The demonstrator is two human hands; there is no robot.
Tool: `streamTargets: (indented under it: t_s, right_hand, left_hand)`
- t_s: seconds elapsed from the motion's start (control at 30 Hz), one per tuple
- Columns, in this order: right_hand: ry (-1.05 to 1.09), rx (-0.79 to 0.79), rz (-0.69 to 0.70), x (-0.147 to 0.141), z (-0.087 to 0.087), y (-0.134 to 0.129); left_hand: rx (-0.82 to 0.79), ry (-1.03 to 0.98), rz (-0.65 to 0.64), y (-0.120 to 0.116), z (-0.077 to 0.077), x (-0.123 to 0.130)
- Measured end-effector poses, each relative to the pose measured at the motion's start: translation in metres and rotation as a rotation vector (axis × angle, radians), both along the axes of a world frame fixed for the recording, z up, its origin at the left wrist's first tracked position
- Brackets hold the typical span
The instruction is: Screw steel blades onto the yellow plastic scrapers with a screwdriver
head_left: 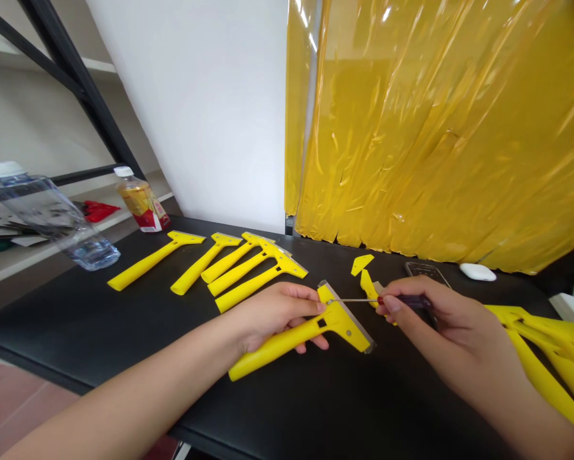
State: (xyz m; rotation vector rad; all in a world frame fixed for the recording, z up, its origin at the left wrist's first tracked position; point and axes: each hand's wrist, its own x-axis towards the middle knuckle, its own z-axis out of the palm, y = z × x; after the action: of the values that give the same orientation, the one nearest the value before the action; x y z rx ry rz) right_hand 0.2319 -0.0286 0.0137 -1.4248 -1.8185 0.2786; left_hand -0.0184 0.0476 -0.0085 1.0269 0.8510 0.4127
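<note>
My left hand (282, 316) is wrapped round a yellow scraper (287, 345), whose wide head with a metal edge points to the right. In my right hand (440, 319) is a screwdriver (414, 301) with a dark handle; its thin shaft reaches left, and the tip is at the upper screw of the scraper head. Behind the right fingers lie a yellow piece (367, 286), partly covered, and a small loose yellow plate (362, 264). Several yellow scrapers (248, 281) lie in a row at the left of the black table (287, 409).
More yellow scrapers (550, 345) are piled at the right edge. A phone (428, 273) and a white case (477, 272) lie at the back right. A clear bottle (57, 217) and a drink bottle (142, 201) stand at left. Yellow film (435, 128) hangs behind.
</note>
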Motion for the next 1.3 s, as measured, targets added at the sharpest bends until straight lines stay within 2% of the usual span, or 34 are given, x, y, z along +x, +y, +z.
streamTargets:
  t_s: [0.23, 0.63, 0.93, 1.17, 1.3]
  right_hand:
    - [-0.06, 0.052, 0.059, -0.004, 0.002, -0.003]
    - [-0.07, 0.088, 0.082, -0.005, 0.002, -0.003]
    - [-0.114, 0.136, 0.107, -0.005, 0.003, -0.004]
    - [-0.272, 0.235, 0.251, -0.007, 0.007, -0.01]
    - [-0.311, 0.249, 0.274, -0.008, 0.009, -0.012]
  left_hand:
    - [0.011, 0.012, -0.015, 0.0, 0.0, 0.0]
    - [0.028, 0.011, -0.006, -0.001, 0.0, 0.0]
    - [0.103, 0.032, -0.012, -0.004, 0.0, 0.001]
    - [0.163, 0.088, -0.015, -0.005, 0.002, 0.002]
    - [0.174, 0.094, 0.001, -0.005, 0.003, 0.002]
